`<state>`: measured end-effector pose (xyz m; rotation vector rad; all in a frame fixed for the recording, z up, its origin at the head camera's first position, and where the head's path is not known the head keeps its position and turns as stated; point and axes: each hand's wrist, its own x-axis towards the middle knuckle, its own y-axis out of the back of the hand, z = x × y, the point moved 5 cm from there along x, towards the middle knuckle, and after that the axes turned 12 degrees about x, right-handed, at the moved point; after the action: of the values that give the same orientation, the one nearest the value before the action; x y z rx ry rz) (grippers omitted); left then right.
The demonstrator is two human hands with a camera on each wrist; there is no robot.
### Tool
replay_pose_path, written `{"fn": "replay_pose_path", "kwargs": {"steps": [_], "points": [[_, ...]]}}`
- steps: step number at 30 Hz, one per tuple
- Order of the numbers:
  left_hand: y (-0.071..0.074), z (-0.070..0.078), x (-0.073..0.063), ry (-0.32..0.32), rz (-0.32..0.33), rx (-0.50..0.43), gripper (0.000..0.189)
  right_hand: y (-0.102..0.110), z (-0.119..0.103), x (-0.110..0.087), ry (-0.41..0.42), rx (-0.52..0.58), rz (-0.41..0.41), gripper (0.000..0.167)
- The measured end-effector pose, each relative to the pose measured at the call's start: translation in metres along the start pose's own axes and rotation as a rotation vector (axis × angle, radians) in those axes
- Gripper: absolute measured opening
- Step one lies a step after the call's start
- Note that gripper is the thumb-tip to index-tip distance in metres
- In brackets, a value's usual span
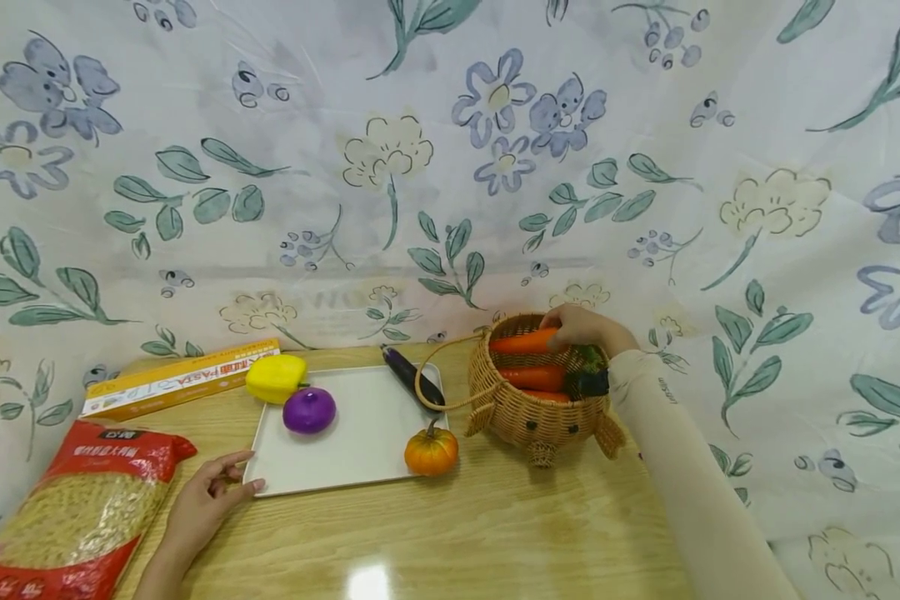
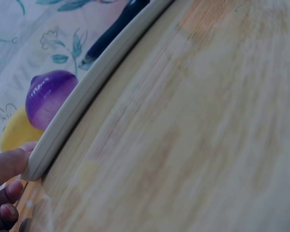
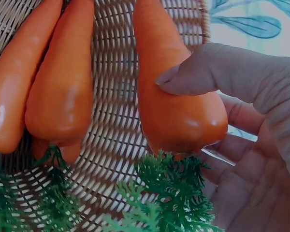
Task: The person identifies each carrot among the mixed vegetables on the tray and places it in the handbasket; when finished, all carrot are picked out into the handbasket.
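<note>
My right hand (image 1: 572, 325) reaches into the wicker basket (image 1: 487, 379), which has a pig's face on its front. It grips a carrot (image 3: 183, 106) near its thick, leafy end, thumb across the top and fingers behind. More carrots (image 3: 63, 96) with green tops lie beside it in the basket. My left hand (image 1: 204, 500) holds the front left corner of the white tray (image 1: 367, 450), its thumb on the rim (image 2: 63, 121). On the tray are a purple onion (image 1: 309, 411) and an eggplant (image 1: 412, 375). A yellow pepper (image 1: 276, 377) overlaps its back left corner, and a small pumpkin (image 1: 431, 450) its front right corner.
A red bag of pasta (image 1: 82, 508) lies at the left edge of the wooden table (image 1: 495, 533). Behind it a yellow pasta box (image 1: 180, 379) lies along the back. A floral curtain (image 1: 450, 167) hangs close behind everything. The basket's handle (image 1: 427, 375) leans left over the tray.
</note>
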<state>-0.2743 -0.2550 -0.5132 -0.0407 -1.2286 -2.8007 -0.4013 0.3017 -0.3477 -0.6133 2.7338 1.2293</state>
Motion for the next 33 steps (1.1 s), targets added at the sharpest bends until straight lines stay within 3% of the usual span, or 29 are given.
{"fn": "replay_pose_path", "kwargs": {"steps": [9,18,25,33], "points": [[0.000,0.001,0.000,0.003,-0.011,-0.018,0.056,-0.007,0.010,0.010,-0.057,0.008,0.013,0.056],[0.000,0.000,-0.001,0.019,-0.004,-0.006,0.057,-0.015,0.018,0.015,-0.029,-0.014,-0.023,0.052],[0.001,-0.001,-0.002,0.037,-0.005,-0.001,0.058,-0.019,0.023,0.018,-0.027,0.045,-0.067,0.046],[0.000,0.001,-0.001,0.033,0.002,0.003,0.057,-0.028,0.035,0.027,-0.044,0.008,-0.039,0.048]]}}
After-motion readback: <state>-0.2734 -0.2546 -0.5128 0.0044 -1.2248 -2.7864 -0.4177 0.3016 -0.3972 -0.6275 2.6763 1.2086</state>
